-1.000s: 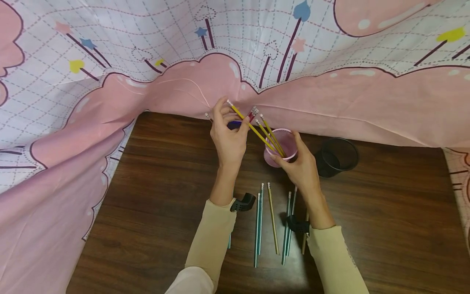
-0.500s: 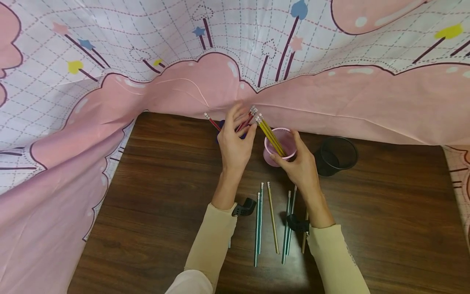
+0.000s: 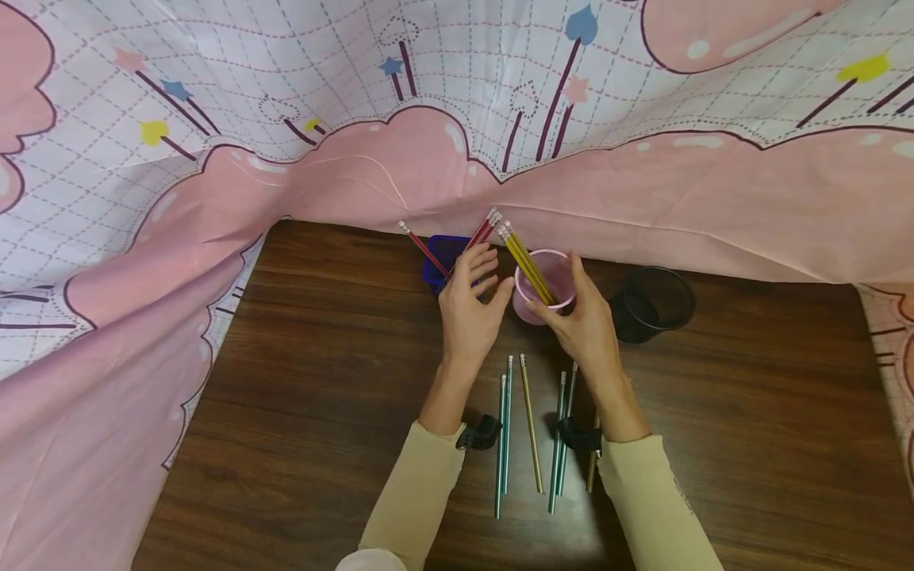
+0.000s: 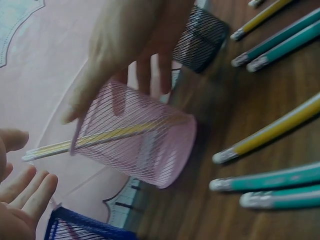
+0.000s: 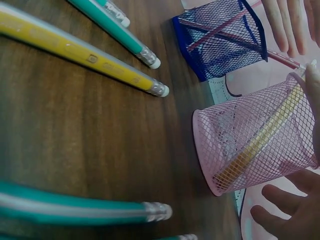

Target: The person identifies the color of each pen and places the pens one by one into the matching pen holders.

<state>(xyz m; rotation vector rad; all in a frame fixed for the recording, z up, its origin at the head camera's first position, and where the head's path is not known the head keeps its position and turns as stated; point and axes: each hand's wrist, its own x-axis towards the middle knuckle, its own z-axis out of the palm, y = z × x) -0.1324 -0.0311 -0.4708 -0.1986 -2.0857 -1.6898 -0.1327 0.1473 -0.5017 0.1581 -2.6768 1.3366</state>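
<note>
My right hand point(image 3: 591, 325) holds a pink mesh pencil cup point(image 5: 250, 135), thumb at its near rim and fingers around the far right side. Several yellow pencils point(image 3: 524, 260) lean left inside the cup, white erasers up. Just left of it, my left hand point(image 3: 471, 313) has nothing in its grasp; its fingers are spread and slightly bent, the thumb close to the pink rim. Behind that hand, partly covered by it, stands a blue mesh holder point(image 3: 443, 247) with several red pencils point(image 3: 423, 247) slanting out both ways.
A black mesh cup point(image 3: 635, 323) stands right of my right hand. Nearer me on the brown wooden table point(image 3: 307, 396) lie several green pencils point(image 3: 498, 460) and yellow pencils point(image 3: 532, 436). A patterned pink and white cloth point(image 3: 714, 214) hangs along the table's back edge.
My left hand let go of a yellow pencil, which now leans with the others in the pink cup. It then drew down toward me, uncovering the blue holder. My right hand stayed put.
</note>
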